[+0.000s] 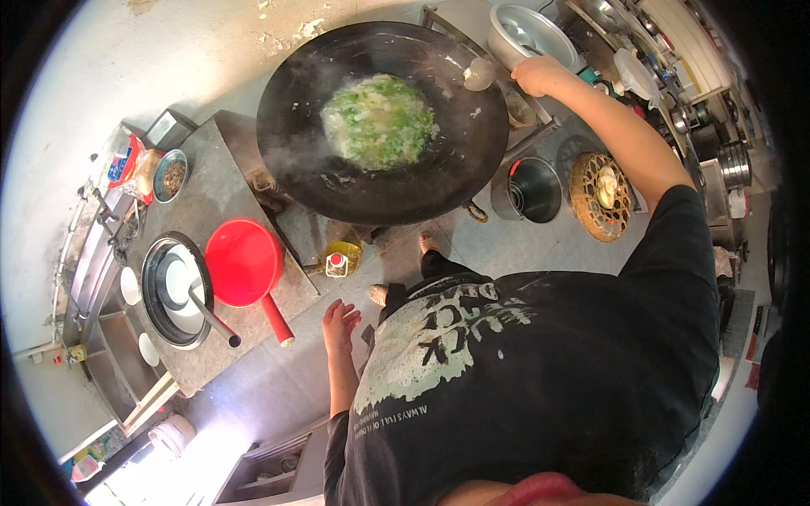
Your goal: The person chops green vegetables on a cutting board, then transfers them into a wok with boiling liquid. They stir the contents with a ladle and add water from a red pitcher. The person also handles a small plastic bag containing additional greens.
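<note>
A large black wok (pixel 468 152) holds steaming broth with chopped green and pale pieces (pixel 380 123). Over the wok's right rim is my right hand (pixel 538 76), its fingers closed on what appears to be the handle of a metal ladle (pixel 479 74); the ladle's head is over the wok's inner right side, and its handle is hardly visible. My left hand (pixel 340 324) hangs low beside my body, fingers loosely curled and holding nothing. Just beyond it, a bottle of yellow oil (pixel 343 258) with a red cap stands below the wok.
On the left counter (pixel 215 164) are a red plastic dipper (pixel 243 262), a dark-rimmed basin (pixel 152 297) and a small bowl (pixel 171 177). At right stand a metal basin (pixel 560 41), a metal pot (pixel 538 190) and a woven basket (pixel 585 209). Crowded shelves line the far right.
</note>
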### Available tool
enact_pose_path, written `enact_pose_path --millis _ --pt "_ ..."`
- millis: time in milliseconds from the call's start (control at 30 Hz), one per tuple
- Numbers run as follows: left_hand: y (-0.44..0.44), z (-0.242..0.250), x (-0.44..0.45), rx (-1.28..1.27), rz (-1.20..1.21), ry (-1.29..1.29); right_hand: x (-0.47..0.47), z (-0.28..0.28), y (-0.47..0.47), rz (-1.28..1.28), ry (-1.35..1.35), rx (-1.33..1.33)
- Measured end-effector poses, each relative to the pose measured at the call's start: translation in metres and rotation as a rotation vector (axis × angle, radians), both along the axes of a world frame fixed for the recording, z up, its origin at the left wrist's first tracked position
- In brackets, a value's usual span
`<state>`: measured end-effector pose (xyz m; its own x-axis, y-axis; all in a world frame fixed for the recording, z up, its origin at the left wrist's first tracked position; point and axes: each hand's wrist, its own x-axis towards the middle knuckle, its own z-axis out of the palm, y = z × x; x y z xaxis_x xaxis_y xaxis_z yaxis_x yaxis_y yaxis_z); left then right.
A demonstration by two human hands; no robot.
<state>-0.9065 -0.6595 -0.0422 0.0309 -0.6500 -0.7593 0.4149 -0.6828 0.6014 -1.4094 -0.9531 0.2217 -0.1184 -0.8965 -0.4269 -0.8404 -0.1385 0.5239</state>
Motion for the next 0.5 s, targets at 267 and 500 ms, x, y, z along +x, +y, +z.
enact_pose_path --millis 267,500 --pt "0.018 0.007 -0.007 0.036 0.127 -0.011 0.017 -0.056 -0.061 0.005 -0.153 -0.122" --pt "0.053 0.019 -0.011 0.092 0.234 -0.069 0.108 -0.109 -0.070 0.143 -0.383 0.031"
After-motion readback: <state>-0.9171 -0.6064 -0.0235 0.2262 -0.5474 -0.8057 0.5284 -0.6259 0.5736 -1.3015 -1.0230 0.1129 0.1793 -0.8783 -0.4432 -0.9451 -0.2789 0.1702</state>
